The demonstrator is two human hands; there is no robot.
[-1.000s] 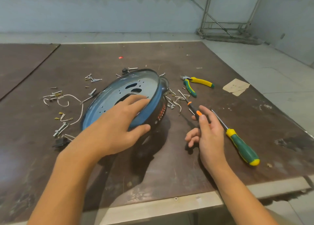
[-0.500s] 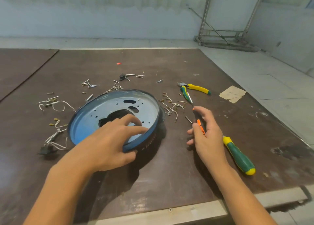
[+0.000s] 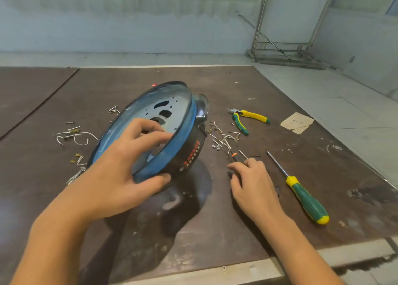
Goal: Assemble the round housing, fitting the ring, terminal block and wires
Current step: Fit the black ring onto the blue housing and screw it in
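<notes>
We're holding the housing [image 3: 175,109] tilted mid-frame, left hand [image 3: 116,177] gripping its rim, prob to check the underside. Right hand's [image 3: 254,181] curling round a small driver [image 3: 234,155], ready for screws.

Left hand [image 3: 120,177], reaching toward 1 o'clock, grips the housing [image 3: 178,110] rim, thumb outside. Right hand [image 3: 254,183], pointing to 11 o'clock, holds a small screwdriver [image 3: 234,155].

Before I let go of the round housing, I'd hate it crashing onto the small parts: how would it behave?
Likely it drops flat: the round housing is tilted steeply, held up only by the left hand. Its curved edge might also roll toward the small parts. One hand lifts it, so it seems light and stiff.
</notes>
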